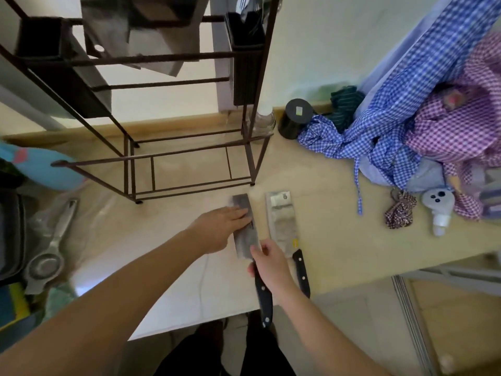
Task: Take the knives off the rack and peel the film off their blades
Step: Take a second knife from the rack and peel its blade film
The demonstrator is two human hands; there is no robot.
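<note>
Two knives lie on the surface just before the rack [168,109], handles near, blades pointing at it. Right hand [271,265] grips the left knife [245,237] by its handle; left hand [223,226] lies flat, fingers extended, on its blade. Second knife [283,226] lies parallel, just right. Rack's right holder [248,63] contains utensils, blurred.

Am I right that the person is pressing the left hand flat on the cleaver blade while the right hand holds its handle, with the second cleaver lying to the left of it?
Not quite. In the head view the left hand presses the cleaver blade and the right hand holds its handle, but the second cleaver lies to the right of it.
</note>
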